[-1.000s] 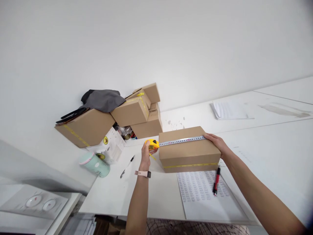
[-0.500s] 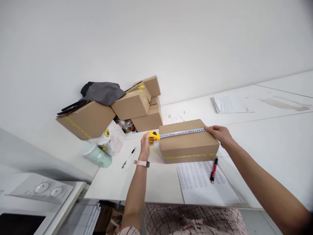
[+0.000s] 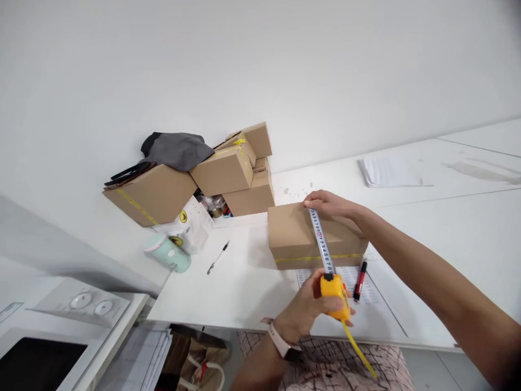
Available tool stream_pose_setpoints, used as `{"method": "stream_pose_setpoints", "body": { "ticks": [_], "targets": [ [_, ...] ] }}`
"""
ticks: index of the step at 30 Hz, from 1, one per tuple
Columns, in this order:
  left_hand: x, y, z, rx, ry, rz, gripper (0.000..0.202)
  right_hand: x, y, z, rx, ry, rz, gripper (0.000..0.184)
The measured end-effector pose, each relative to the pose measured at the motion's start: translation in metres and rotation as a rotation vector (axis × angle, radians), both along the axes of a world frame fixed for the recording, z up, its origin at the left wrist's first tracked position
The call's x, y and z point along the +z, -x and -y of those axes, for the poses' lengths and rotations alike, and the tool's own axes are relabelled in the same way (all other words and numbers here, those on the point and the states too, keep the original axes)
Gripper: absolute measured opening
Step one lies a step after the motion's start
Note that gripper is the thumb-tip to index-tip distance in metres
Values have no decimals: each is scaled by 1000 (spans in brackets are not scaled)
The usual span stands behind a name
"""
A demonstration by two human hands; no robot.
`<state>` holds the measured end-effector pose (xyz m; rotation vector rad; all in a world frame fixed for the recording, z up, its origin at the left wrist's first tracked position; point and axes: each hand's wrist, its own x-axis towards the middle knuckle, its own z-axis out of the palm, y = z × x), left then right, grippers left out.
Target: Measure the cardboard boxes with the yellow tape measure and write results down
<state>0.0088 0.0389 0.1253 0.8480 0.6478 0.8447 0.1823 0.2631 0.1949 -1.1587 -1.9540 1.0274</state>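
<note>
A brown cardboard box (image 3: 291, 231) with a yellow tape strip along its front lies on the white table. My left hand (image 3: 307, 304) is closed around a yellow tape measure (image 3: 334, 296) in front of the box, its yellow strap hanging down. From the case the silver blade (image 3: 321, 241) runs away from me across the box's top. At the far top edge of the box, my right hand (image 3: 329, 204) pinches the blade's end. Beneath and in front of the box lies a printed sheet (image 3: 378, 312), partly hidden, with a red and black marker (image 3: 360, 279) on it.
A black and clear pen (image 3: 218, 257) lies left of the box. Stacked cardboard boxes (image 3: 222, 174), a grey cloth (image 3: 177, 151) and a mint-green bottle (image 3: 169, 254) stand at the left. Papers (image 3: 391, 171) lie at the back right; a white appliance (image 3: 77, 309) is at lower left.
The tape measure has turned from lengthwise to front-to-back across the box. My left hand moved right and nearer to me with the case; my right hand moved left to the far edge.
</note>
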Motion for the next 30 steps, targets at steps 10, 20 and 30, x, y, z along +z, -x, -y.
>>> {"method": "stream_pose_setpoints", "body": {
  "ticks": [10, 20, 30],
  "targets": [
    [13, -8, -44, 152, 62, 42, 73, -34, 10, -64, -236, -79, 369, 35],
    [11, -26, -22, 202, 70, 34, 67, -35, 8, -59, -184, -56, 424, 38],
    [24, -51, -22, 240, 56, -30, 64, -34, 5, -55, -163, -94, 365, 46]
  ]
}}
